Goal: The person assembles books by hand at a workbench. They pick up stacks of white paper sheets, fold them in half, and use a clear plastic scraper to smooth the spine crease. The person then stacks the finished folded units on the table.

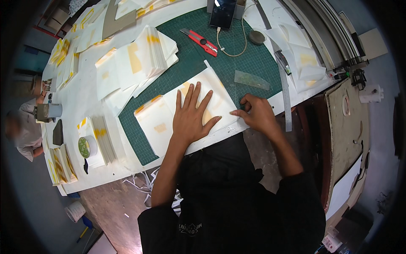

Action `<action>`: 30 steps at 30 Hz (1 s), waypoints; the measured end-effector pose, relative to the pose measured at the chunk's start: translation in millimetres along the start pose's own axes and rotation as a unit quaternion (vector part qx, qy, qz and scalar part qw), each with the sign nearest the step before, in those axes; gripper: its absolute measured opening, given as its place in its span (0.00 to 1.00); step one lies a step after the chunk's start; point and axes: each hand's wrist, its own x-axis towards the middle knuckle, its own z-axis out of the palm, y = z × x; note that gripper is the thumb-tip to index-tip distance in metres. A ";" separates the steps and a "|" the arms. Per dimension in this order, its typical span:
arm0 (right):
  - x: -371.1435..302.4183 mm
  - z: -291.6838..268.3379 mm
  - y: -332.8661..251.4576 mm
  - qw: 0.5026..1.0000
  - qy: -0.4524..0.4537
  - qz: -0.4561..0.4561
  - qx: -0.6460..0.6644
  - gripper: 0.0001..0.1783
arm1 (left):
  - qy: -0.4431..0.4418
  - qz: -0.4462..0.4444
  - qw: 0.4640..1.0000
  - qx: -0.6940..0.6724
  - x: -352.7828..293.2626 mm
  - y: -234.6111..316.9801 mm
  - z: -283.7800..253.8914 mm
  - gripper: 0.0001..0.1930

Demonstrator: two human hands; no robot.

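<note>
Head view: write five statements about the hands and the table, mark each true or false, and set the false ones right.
1. The left hand lies with fingers spread on the white paper piece. True.
2. The right hand grips the red cutter. False: the cutter lies on the green mat, apart from both hands.
3. A cable is plugged into the dark phone. True.
4. The clear plastic strip lies left of the left hand. False: it lies to its right, on the mat.
5. The metal ruler reaches past the table's near edge. True.
</note>
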 end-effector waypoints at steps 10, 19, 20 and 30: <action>54.0 -19.9 61.5 0.984 0.147 -0.074 -0.073 0.25 | -0.011 0.003 1.000 0.001 1.7 2.1 -1.6 0.41; 7.5 1.9 8.3 0.963 0.048 -0.223 0.143 0.18 | -0.006 -0.008 1.000 -0.018 -0.2 0.1 -2.9 0.44; 5.2 1.8 9.7 0.968 0.031 -0.229 0.098 0.18 | -0.003 -0.006 1.000 -0.020 0.3 0.2 -2.9 0.45; 78.9 10.7 -3.5 0.962 0.076 -0.259 0.024 0.19 | -0.003 0.006 1.000 -0.013 1.0 -0.2 -2.8 0.46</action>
